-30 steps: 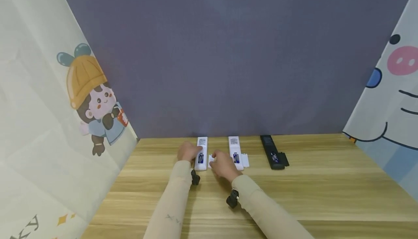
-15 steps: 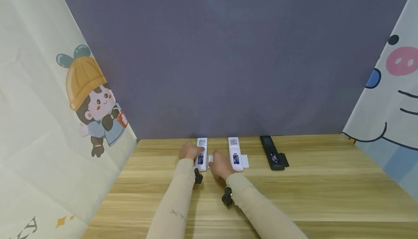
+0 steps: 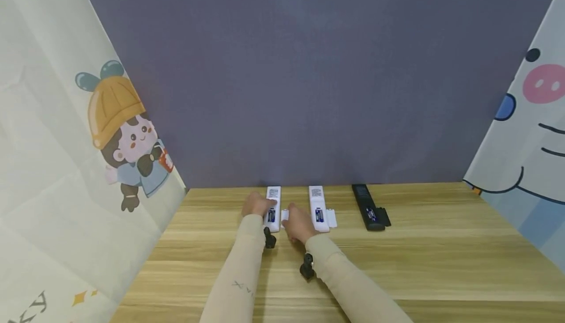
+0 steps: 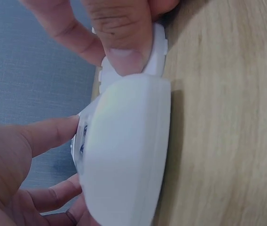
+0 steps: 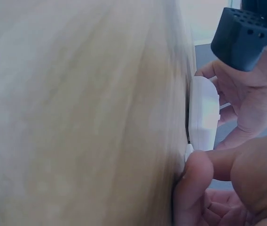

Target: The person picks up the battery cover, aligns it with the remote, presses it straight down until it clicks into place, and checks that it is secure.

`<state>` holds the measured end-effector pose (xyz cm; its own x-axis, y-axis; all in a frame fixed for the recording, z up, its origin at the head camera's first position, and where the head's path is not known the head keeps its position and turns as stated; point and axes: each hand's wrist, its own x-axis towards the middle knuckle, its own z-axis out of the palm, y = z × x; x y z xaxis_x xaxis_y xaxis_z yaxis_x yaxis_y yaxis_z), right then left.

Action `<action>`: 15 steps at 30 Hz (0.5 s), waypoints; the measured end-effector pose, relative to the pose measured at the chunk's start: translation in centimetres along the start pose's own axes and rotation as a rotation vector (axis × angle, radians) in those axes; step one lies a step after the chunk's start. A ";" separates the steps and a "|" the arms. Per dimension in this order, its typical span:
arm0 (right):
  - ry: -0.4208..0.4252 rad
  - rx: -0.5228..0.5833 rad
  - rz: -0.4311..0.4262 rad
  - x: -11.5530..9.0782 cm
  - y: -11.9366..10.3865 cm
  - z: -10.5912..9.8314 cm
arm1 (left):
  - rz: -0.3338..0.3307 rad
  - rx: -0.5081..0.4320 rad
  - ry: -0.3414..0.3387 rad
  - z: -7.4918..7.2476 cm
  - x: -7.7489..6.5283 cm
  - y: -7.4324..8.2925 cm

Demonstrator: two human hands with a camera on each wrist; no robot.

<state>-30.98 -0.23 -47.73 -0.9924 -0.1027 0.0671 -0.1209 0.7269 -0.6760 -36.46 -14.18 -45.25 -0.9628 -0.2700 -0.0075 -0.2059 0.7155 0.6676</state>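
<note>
A white remote control (image 3: pixel 273 193) lies back up on the table, its battery bay uncovered with batteries inside. My left hand (image 3: pixel 255 204) holds it, thumb on the upper face and fingers along the left side; the left wrist view shows the remote's rounded end (image 4: pixel 124 146) close up. Just right of it, a small white battery cover (image 3: pixel 284 215) rests by the table surface. My right hand (image 3: pixel 300 223) pinches this cover (image 4: pixel 159 49), and its thumb (image 4: pixel 126 56) lies over the piece. The right hand hides part of the cover in the head view.
Right of the hands lies a second white remote (image 3: pixel 316 196) with batteries showing and its cover (image 3: pixel 332 218) beside it. Farther right is a black remote (image 3: pixel 363 198) with a black cover (image 3: pixel 384 216). A grey-blue panel (image 3: pixel 309 77) rises behind the wooden table (image 3: pixel 432 254).
My right hand and forearm have shifted slightly left, and the left forearm a little right. The hands stay on the same remote and cover; little differs over the last half second.
</note>
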 end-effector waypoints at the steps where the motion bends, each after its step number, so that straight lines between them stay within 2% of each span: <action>1: -0.001 0.006 0.001 0.0 0.0 0.0 | -0.007 -0.004 0.003 0.0 0.0 0.0; 8: 0.004 0.032 0.018 0.0 0.1 0.1 | -0.053 -0.058 0.021 0.3 -0.4 -0.1; 15: 0.024 0.031 0.020 -0.3 -0.2 0.0 | -0.043 -0.092 0.028 0.5 -0.5 -0.3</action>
<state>-30.70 -0.36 -47.64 -0.9949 -0.0722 0.0705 -0.1009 0.7072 -0.6998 -35.94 -13.98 -45.83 -0.9478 -0.3185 -0.0175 -0.2290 0.6411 0.7325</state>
